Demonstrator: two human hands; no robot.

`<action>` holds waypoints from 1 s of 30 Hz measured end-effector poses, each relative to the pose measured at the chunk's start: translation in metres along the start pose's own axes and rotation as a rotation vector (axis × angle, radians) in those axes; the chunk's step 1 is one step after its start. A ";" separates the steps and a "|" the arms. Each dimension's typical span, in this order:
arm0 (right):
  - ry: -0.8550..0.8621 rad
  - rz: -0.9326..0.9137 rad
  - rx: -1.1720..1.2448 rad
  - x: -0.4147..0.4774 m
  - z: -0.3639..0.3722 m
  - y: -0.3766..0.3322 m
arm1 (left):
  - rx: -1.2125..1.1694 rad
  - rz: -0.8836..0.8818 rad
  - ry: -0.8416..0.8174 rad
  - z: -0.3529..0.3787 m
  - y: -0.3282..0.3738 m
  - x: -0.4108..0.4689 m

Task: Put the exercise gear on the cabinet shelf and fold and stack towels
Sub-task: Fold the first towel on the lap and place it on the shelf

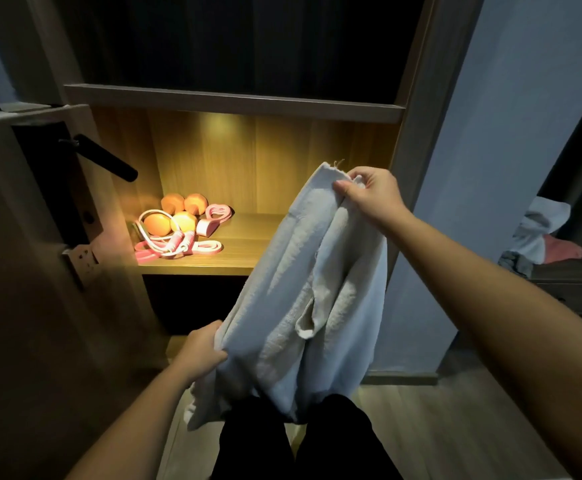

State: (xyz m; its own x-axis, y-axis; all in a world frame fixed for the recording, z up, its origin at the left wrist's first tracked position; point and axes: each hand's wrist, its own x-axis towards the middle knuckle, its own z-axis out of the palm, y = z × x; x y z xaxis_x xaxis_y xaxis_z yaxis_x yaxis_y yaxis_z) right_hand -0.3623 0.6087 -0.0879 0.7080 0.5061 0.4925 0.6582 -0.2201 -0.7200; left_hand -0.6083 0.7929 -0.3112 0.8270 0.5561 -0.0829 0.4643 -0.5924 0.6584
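1. Two hands hold one pale towel (303,289) in the air, near the viewer and in front of the cabinet.
2. Right hand (372,199): its fingers (343,187) pinch the towel's raised far corner.
3. Left hand (199,351): its fingers grip a lower, nearer edge. The cloth hangs bunched between the hands, above dark trousers (317,441).
4. Lit cabinet shelf (244,258), far left part: orange dumbbells (178,213), a pink jump rope (175,242) and pink bands (215,213) lie clustered together.
5. Left of the shelf: a black door handle (109,162).
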 end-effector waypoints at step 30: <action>0.198 0.470 -0.189 -0.007 -0.016 0.113 | -0.640 -0.672 0.293 0.007 -0.123 -0.041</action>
State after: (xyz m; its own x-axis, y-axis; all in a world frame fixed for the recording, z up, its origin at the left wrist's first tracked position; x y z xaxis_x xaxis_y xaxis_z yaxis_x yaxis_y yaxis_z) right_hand -0.2886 0.5667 -0.1647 0.9597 0.1546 0.2347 0.2810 -0.5399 -0.7934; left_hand -0.6971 0.8388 -0.3946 0.3006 0.8367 -0.4579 0.4796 0.2824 0.8308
